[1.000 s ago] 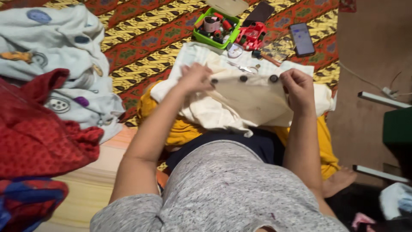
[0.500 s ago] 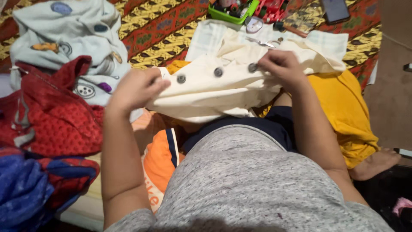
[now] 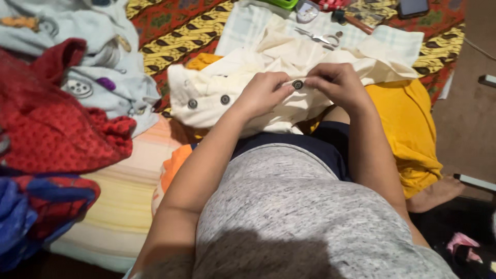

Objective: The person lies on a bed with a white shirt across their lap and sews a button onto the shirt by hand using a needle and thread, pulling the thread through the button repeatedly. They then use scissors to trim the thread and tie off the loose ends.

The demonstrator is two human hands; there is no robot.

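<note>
Both hands met at one dark button [image 3: 298, 84] on the cream shirt [image 3: 243, 98]. The left hand [image 3: 263, 93] pinched the placket at the button's 9 o'clock, and the right hand [image 3: 338, 82] pinched cloth at its 3 o'clock, likely to keep the fabric taut. The shirt lay crumpled across the lap, two more buttons [image 3: 208, 101] showing leftward. Scissors [image 3: 320, 37] lay at 12 o'clock.
</note>
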